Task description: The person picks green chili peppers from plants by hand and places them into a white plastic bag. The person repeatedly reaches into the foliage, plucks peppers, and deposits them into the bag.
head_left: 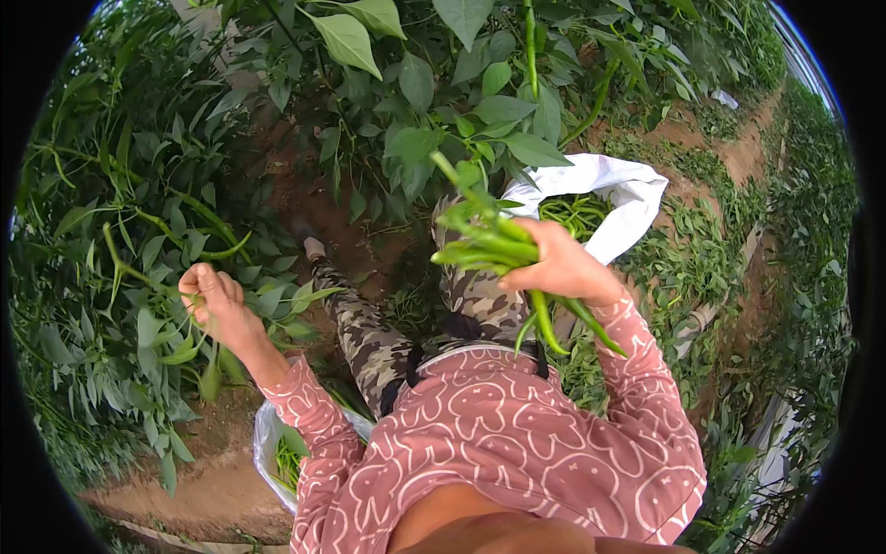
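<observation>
My right hand (568, 263) is wrapped round a bunch of long green chili peppers (489, 242). Their tips stick out to the left, and a few hang below the palm. Off to the left, my left hand (219, 307) is closed in a pinch on a thin green plant stem (138, 274) that forks beyond the fingers. Leaves around that hand partly cover what lies below it. Near the left hand, more green chili peppers (217, 222) hang on the plant. Just behind my right hand stands a white sack (637, 189) with green chili peppers (574, 214) inside.
Dense pepper plants (420, 83) rise ahead and to the left. A clear plastic bag (266, 448) holding green peppers sits beside my left forearm. Cut leaves and stems (678, 254) litter the soil at right. My legs in camouflage trousers (355, 319) stretch forward between the plants.
</observation>
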Motion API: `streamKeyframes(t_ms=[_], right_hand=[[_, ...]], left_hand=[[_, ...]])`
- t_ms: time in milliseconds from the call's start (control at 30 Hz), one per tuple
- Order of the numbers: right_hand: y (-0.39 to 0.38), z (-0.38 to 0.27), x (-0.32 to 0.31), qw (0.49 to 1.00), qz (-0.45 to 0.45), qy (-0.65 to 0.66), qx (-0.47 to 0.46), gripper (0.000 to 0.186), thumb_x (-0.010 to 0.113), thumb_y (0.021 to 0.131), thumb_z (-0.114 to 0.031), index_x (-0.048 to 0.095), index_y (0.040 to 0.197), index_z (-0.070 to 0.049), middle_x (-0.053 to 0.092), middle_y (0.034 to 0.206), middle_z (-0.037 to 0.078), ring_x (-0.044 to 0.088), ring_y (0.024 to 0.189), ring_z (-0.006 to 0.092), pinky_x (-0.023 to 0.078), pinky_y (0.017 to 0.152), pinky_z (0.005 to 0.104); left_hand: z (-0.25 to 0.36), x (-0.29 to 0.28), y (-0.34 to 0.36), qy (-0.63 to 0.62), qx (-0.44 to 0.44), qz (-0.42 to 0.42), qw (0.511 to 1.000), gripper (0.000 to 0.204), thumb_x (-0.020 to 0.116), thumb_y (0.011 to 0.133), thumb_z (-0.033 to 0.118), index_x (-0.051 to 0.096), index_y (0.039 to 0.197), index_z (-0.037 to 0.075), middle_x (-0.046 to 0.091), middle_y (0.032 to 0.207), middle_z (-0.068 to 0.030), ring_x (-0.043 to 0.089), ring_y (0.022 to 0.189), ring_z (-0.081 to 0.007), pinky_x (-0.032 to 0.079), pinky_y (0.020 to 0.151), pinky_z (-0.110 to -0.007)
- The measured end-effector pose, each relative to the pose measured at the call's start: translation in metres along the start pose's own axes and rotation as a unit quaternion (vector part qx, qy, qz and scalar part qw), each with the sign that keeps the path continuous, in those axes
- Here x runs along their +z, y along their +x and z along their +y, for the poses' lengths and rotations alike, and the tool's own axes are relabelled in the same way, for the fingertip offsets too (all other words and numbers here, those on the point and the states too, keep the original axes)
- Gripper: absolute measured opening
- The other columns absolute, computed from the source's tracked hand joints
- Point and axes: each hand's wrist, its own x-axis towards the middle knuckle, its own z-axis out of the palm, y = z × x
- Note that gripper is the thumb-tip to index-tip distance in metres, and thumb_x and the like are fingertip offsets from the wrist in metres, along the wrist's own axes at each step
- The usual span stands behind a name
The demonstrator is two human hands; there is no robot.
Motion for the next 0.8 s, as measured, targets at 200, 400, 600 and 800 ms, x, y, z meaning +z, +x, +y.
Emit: streamKeyframes(t_ms=[200, 400, 600, 800], right_hand=[[-0.014, 0.045, -0.111, 0.974, 0.221, 0.046, 0.008, 0.051, 0.073, 0.066, 0.003, 0.053, 0.113, 0.003, 0.060, 0.084, 0.004, 0.059, 0.068, 0.0113, 0.050, 0.062, 0.0233], [-0.034, 0.051, -0.110, 0.911, 0.261, 0.274, -0.165, 0.039, 0.072, 0.068, -0.002, 0.052, 0.101, 0.002, 0.061, 0.086, 0.015, 0.060, 0.064, 0.0194, 0.051, 0.058, 0.0299], [0.032, 0.032, -0.002, 0.854, 0.043, 0.484, -0.185, 0.041, 0.072, 0.068, -0.001, 0.050, 0.102, -0.001, 0.059, 0.081, 0.013, 0.060, 0.066, 0.0230, 0.050, 0.060, 0.0356], [0.114, 0.007, 0.115, 0.876, -0.051, 0.476, -0.051, 0.026, 0.070, 0.073, -0.001, 0.055, 0.094, 0.003, 0.062, 0.080, 0.013, 0.064, 0.069, 0.0217, 0.054, 0.062, 0.0313]], left_hand=[[-0.126, -0.061, -0.056, 0.559, -0.055, -0.318, 0.764, 0.028, 0.068, 0.078, 0.015, 0.052, 0.094, -0.001, 0.057, 0.086, -0.0161, 0.057, 0.075, -0.0298, 0.045, 0.063, -0.038], [-0.131, -0.038, -0.080, 0.488, -0.130, -0.468, 0.725, 0.046, 0.069, 0.072, 0.014, 0.055, 0.112, -0.004, 0.058, 0.110, -0.0245, 0.057, 0.103, -0.0360, 0.045, 0.086, -0.041], [-0.064, 0.036, -0.081, 0.032, -0.290, -0.414, 0.862, 0.013, 0.060, 0.087, 0.008, 0.057, 0.095, -0.001, 0.061, 0.087, -0.0016, 0.054, 0.078, -0.0061, 0.044, 0.072, -0.021], [-0.029, 0.027, -0.087, -0.070, -0.362, -0.419, 0.829, 0.052, 0.069, 0.083, 0.020, 0.043, 0.123, -0.001, 0.055, 0.111, -0.0060, 0.053, 0.100, -0.0117, 0.045, 0.087, -0.027]])
